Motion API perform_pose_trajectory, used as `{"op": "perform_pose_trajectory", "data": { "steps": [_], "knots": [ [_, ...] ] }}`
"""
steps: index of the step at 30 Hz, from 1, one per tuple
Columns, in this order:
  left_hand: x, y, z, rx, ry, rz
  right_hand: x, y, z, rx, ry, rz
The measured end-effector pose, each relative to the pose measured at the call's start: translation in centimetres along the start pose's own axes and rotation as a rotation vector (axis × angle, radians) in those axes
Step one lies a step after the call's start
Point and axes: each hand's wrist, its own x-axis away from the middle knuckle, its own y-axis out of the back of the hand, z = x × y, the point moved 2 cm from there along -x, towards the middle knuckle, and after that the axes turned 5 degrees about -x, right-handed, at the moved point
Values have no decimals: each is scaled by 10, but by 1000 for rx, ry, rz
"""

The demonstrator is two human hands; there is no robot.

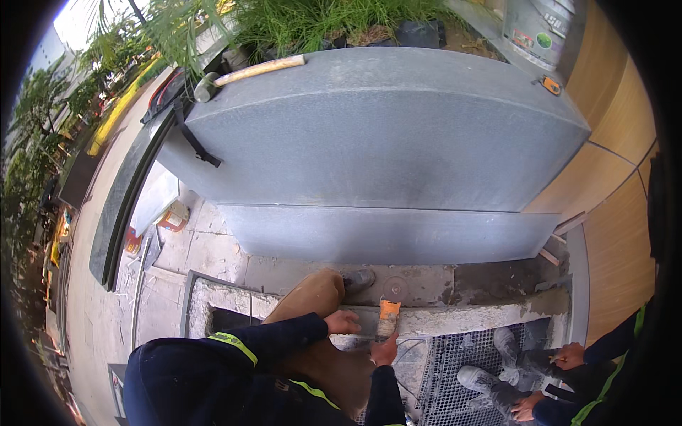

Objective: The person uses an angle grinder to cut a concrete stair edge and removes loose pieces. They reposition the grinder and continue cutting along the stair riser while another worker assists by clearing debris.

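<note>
My right hand [385, 350] is wrapped round the rear of an angle grinder with an orange body [388, 309]. The grinder's round disc [396, 287] points away from me, over the grey paving by the rough concrete edge [483, 314]. To the left of the tool, my left hand [343, 322] hovers with its fingers loosely stretched and nothing visible in them. It appears apart from the grinder. My bent leg in brown trousers [309, 295] rises beyond my left forearm, with a dusty boot [359, 279] on the paving.
A large grey stone-clad block [383, 149] spans the far side, bearing a mallet [259, 70] and an orange tape measure [550, 86]. At right, a co-worker's hands [568, 356] and dusty shoes [476, 378] are close by, above black mesh [455, 355]. A bucket [173, 216] stands left.
</note>
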Motion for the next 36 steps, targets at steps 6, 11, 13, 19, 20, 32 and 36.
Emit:
{"op": "perform_pose_trajectory", "data": {
  "steps": [6,11,13,19,20,32,36],
  "knots": [
    [70,10,-24,0,-341,-242,-11,-3,-28,44,78,-43],
    [138,45,-35,-270,-401,-575,-20,-1,-31,41,71,-66],
    [146,40,-23,-292,-427,-654,-16,-11,-32,68,69,-59],
    [141,29,-22,-468,-497,-719,-14,-9,-28,81,67,-29],
    [143,29,-21,-461,-495,-718,-12,-10,-25,99,82,-36],
    [139,49,-34,-474,-466,-717,-9,-10,-12,98,-80,-43],
    [137,51,-41,-466,-431,-674,-7,-8,-8,41,-109,-24]
  ]
}}
